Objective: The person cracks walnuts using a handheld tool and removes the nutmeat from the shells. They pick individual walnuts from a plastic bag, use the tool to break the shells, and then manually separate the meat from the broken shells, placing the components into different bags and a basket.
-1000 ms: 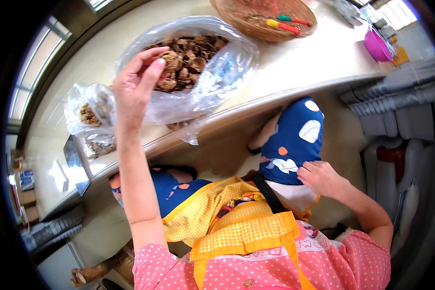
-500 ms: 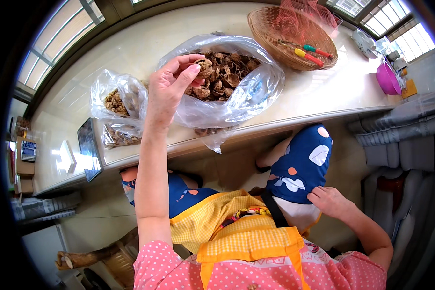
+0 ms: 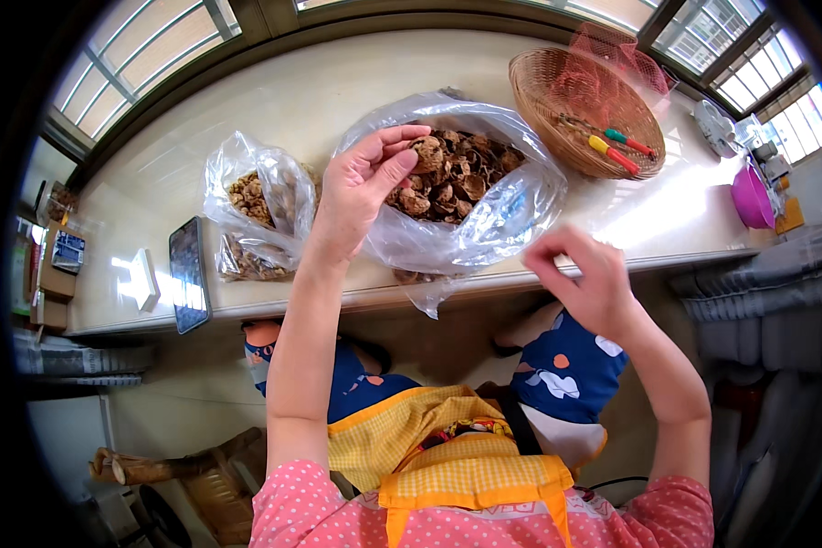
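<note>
A brown walnut (image 3: 426,157) is pinched between the thumb and fingers of my left hand (image 3: 361,183), over the near-left rim of a large clear plastic bag (image 3: 374,228). Broken walnut shells (image 3: 470,183) fill that bag's wide mouth. My right hand (image 3: 583,274), slightly blurred, hovers at the table's front edge just right of the bag; its fingers are bent, the thumb stands apart, and nothing shows in it. Left of my left forearm, a smaller clear bag (image 3: 292,187) contains walnut kernels (image 3: 249,198), with more pieces bagged in front of it.
A wicker basket (image 3: 543,100) at the back right carries red netting (image 3: 603,64) and tools with red-yellow (image 3: 614,155) and red-green (image 3: 628,142) handles. A phone or tablet (image 3: 189,274) lies at the front left beside a white block (image 3: 143,279). Far right is a magenta bowl (image 3: 752,196).
My right hand has left my thigh and risen to the table's front edge. My left hand still grips the walnut over the bag. The whole view has shifted slightly.
</note>
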{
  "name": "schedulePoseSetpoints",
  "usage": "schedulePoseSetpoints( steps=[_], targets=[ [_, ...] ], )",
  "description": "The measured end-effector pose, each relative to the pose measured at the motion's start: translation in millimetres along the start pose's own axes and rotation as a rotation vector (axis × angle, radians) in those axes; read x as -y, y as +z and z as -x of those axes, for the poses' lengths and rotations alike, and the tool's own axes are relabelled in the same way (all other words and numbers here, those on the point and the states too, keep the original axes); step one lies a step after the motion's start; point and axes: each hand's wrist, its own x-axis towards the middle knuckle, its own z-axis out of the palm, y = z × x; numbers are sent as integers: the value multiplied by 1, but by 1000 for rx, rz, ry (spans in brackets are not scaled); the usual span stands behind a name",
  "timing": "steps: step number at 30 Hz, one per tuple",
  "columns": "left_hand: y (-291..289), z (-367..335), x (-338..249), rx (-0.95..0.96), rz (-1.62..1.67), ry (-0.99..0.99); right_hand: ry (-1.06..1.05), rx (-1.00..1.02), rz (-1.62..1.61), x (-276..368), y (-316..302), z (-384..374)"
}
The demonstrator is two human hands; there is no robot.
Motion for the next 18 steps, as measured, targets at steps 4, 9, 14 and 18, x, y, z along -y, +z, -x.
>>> schedulePoseSetpoints(
  steps=[4,9,14,18],
  targets=[
    [4,-3,0,-17,2,-19,-230,-80,64,-40,31,-76],
    [3,-3,1,-29,-79,13,87,-54,-326,-40,52,-107],
    [10,-3,-3,18,-551,286,191,45,-462,-45,53,-111],
    [14,-5,-8,0,-619,291,237,64,-660,-49,48,-110]
  ],
)
